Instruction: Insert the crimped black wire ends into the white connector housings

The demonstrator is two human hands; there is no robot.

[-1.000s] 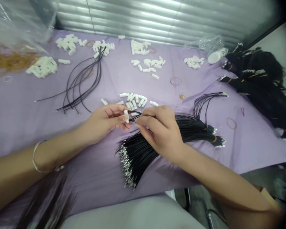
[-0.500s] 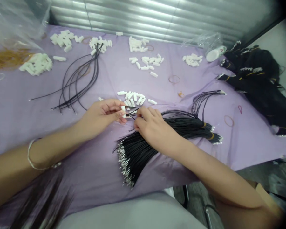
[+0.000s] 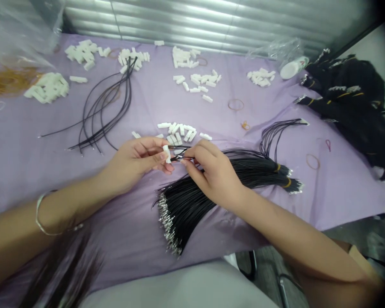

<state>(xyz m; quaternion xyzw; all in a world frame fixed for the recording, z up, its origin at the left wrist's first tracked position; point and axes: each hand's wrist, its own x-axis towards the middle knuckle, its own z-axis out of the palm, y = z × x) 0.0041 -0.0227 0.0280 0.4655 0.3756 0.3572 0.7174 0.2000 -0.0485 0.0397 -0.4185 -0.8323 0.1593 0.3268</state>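
Observation:
Between the thumb and fingers of my left hand point(image 3: 144, 160) is a small white plastic connector housing point(image 3: 167, 154), held on edge. Thin black wires point(image 3: 181, 146) run from its right side toward my right hand point(image 3: 211, 169). My right thumb and forefinger pinch a black wire point(image 3: 179, 157) whose metal tip lies close to the housing; whether the tip is inside cannot be made out. Under my right hand lies a thick bundle of black wires point(image 3: 192, 205), its silvery terminals fanned out to the left. Loose white housings point(image 3: 176, 130) lie just beyond my fingers.
More white housings point(image 3: 48, 87) lie in piles along the back of the purple cloth point(image 3: 122, 231). A wired harness point(image 3: 128, 94) rests at back left, beside yellow rubber bands point(image 3: 9, 81). Dark wire bundles point(image 3: 349, 111) fill the right side, near a white round container point(image 3: 293, 68).
My right fingers have shifted slightly and now pinch a wire close to the housing, with the thumb more extended. The housing in my left hand has tilted a little.

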